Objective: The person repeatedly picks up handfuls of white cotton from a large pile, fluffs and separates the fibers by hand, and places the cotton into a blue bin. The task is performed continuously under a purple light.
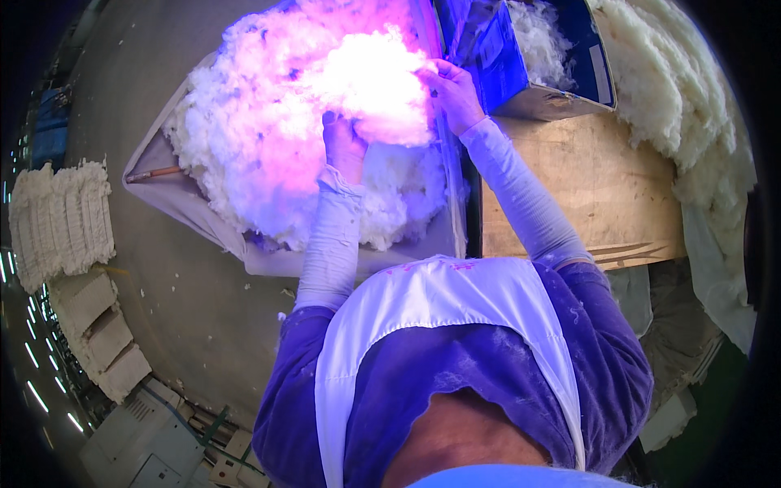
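Note:
Both hands hold a tuft of white cotton-like fibre (pixel 378 85), strongly lit by violet-white light that washes out its detail. My left hand (pixel 346 148) grips the tuft's lower left side, its thumb up and the other fingers partly hidden by fluff and glare. At the right edge, my right hand (pixel 454 93) pinches the tuft between thumb and fingers. Below the tuft lies a large heap of the same loose fibre (pixel 220 159), filling a cloth-lined bin (pixel 317 263). White sleeve covers reach to both wrists.
A blue open box (pixel 508 73) with more fluff stands to the right of the bin, on a wooden board (pixel 586 187). Thick fibre batting (pixel 667 89) lies at far right. Stacked fibre slabs (pixel 61 220) and a pale cabinet (pixel 142 439) are at left. A stick (pixel 154 174) shows at the bin's corner.

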{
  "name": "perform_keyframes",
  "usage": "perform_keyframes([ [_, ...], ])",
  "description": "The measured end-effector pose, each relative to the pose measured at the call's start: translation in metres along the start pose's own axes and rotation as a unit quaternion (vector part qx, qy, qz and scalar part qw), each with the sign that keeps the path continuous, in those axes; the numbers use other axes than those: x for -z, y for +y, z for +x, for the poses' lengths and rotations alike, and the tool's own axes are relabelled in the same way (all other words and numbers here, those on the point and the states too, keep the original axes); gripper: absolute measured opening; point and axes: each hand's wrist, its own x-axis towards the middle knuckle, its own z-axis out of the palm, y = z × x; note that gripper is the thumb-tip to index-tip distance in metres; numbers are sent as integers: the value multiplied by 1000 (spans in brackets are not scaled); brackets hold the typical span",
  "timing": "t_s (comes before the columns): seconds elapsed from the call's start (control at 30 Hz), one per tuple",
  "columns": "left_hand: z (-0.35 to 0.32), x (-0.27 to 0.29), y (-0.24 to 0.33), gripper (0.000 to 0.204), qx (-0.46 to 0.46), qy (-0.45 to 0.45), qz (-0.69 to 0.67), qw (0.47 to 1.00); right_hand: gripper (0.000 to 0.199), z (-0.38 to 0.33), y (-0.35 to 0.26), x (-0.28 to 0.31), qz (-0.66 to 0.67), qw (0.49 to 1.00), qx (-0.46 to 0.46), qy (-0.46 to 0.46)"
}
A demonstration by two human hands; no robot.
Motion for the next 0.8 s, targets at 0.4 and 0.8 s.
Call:
perform_keyframes([
  [0.4, -16, 32, 3, 21, -5, -60, 125, 990, 56, -12, -13, -28, -386, 847, 352, -102],
  [0.8, -64, -19, 21, 26, 35, -106, 86, 990, 35, -27, 7, -38, -487, 836, 250, -39],
])
